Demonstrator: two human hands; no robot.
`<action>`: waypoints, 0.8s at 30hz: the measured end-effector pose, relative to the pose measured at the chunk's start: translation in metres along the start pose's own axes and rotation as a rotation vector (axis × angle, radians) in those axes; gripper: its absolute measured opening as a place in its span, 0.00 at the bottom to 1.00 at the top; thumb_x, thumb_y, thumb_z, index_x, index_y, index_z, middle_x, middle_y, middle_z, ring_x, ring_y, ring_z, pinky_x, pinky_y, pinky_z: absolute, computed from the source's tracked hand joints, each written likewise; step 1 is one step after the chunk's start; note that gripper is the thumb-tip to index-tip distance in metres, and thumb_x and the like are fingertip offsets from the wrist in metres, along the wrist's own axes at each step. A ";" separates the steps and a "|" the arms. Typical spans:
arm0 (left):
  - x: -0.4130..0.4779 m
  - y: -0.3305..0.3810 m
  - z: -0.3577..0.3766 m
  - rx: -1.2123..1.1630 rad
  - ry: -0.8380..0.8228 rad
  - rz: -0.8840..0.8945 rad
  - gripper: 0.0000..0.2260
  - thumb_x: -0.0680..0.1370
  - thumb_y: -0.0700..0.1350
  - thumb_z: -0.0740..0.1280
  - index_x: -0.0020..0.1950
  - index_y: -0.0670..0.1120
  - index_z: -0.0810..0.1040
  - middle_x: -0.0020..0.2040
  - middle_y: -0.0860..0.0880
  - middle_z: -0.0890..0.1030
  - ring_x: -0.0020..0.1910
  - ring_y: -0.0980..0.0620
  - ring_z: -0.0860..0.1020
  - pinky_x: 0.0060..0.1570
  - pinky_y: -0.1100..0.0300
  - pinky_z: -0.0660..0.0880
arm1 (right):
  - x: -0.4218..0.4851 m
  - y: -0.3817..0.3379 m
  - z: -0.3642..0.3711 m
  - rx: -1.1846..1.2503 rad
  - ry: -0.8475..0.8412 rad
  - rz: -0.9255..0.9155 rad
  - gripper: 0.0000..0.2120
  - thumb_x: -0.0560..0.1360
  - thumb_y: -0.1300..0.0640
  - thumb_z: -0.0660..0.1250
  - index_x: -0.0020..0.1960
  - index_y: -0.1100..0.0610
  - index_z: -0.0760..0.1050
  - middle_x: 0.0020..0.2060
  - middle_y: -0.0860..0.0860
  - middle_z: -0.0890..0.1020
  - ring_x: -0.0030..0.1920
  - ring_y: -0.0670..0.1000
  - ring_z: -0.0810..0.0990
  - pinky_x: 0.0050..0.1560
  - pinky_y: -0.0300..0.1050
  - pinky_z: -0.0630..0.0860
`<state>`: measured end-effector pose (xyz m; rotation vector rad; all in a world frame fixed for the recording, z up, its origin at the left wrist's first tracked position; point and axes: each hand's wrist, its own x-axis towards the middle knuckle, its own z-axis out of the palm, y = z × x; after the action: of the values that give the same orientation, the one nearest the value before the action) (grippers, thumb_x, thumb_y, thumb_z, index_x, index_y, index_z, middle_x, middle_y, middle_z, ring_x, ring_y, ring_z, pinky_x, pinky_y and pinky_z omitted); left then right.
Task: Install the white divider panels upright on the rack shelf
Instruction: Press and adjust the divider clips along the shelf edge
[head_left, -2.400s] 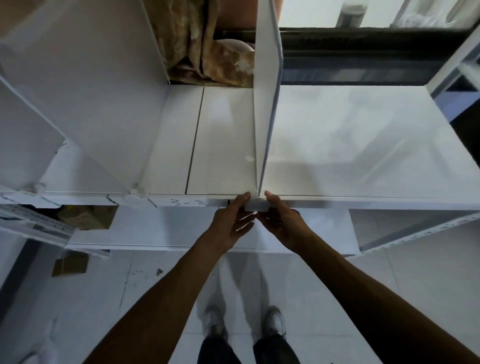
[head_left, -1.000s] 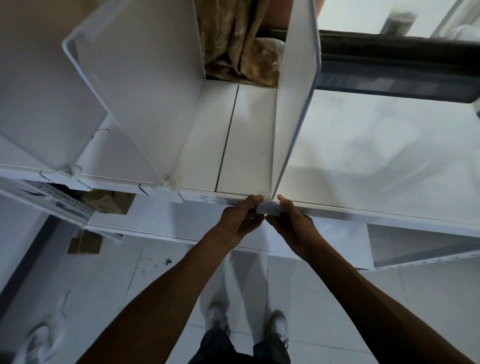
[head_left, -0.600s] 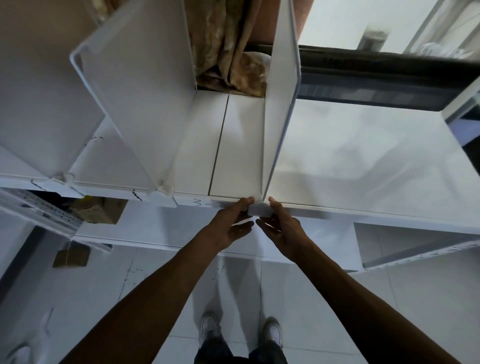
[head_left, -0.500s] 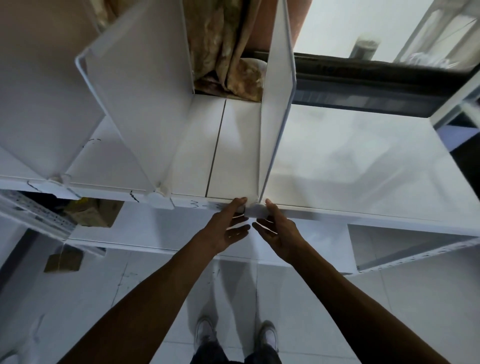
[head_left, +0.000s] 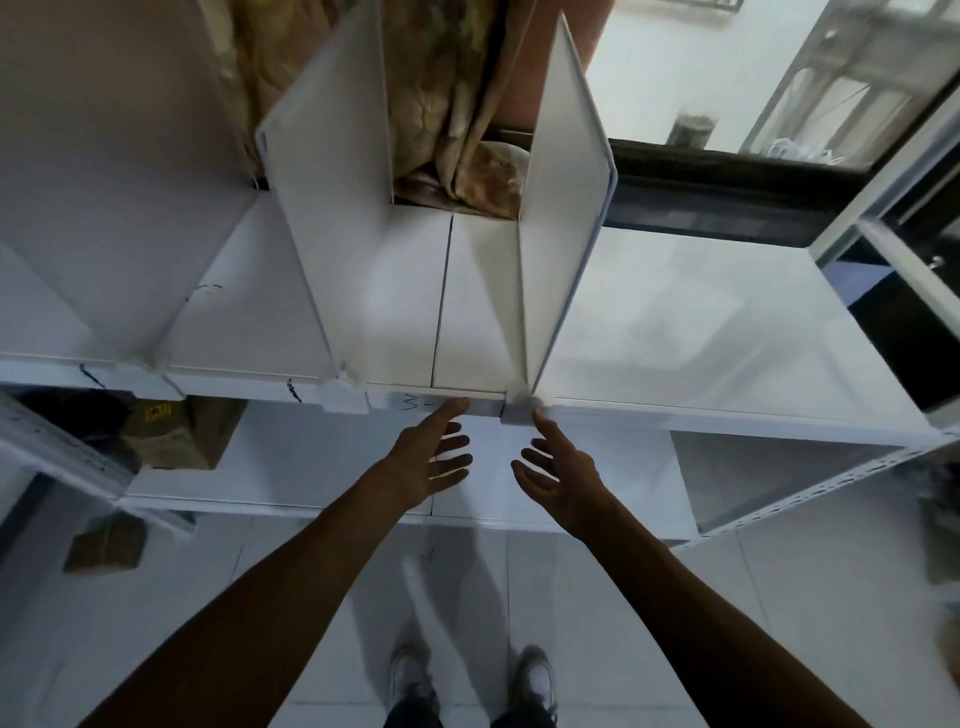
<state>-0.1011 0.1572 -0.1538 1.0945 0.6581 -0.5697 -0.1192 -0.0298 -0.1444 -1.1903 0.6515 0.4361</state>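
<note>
Rack shelf (head_left: 701, 322) lies just beyond both hands, with a bare surface running off to the right of the right hand. The newest divider panel (head_left: 561, 208) stands upright directly ahead of the right hand. A neighbouring divider (head_left: 332, 208) stands beyond and to the left of the left hand. Left hand (head_left: 426, 462) and right hand (head_left: 558, 478), half a second ago closed in on the foot clip (head_left: 517, 408), are now spread open and hold nothing, with only their fingertips at the shelf edge. The panel stands unaided and is judged seated.

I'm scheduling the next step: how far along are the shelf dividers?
Done: the left divider, middle divider and rightmost divider stand upright; the last sits in its front clip. In hand: nothing; left hand and right hand are open below that clip. Left: the shelf right of it has no divider; probably more to fit.
</note>
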 end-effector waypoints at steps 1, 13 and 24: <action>-0.003 0.000 -0.003 -0.008 -0.006 0.004 0.26 0.71 0.59 0.74 0.61 0.43 0.77 0.58 0.42 0.81 0.56 0.41 0.80 0.56 0.49 0.78 | -0.004 0.001 0.001 0.025 -0.005 0.010 0.42 0.59 0.40 0.79 0.65 0.61 0.72 0.63 0.61 0.76 0.61 0.60 0.79 0.59 0.51 0.79; -0.047 -0.001 -0.046 -0.081 0.051 0.094 0.26 0.73 0.59 0.71 0.63 0.43 0.76 0.60 0.42 0.79 0.56 0.41 0.79 0.59 0.47 0.77 | -0.033 0.006 0.026 -0.027 -0.074 0.017 0.29 0.69 0.41 0.74 0.60 0.60 0.73 0.59 0.60 0.78 0.56 0.60 0.81 0.56 0.51 0.81; -0.099 -0.015 -0.084 -0.100 0.153 0.120 0.27 0.72 0.60 0.71 0.63 0.44 0.76 0.60 0.43 0.80 0.56 0.43 0.80 0.59 0.48 0.76 | -0.060 0.031 0.040 0.021 -0.175 0.090 0.31 0.69 0.44 0.75 0.61 0.63 0.72 0.56 0.61 0.79 0.56 0.61 0.81 0.59 0.53 0.79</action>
<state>-0.1957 0.2393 -0.1172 1.0826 0.7404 -0.3482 -0.1735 0.0197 -0.1168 -1.0922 0.5581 0.6009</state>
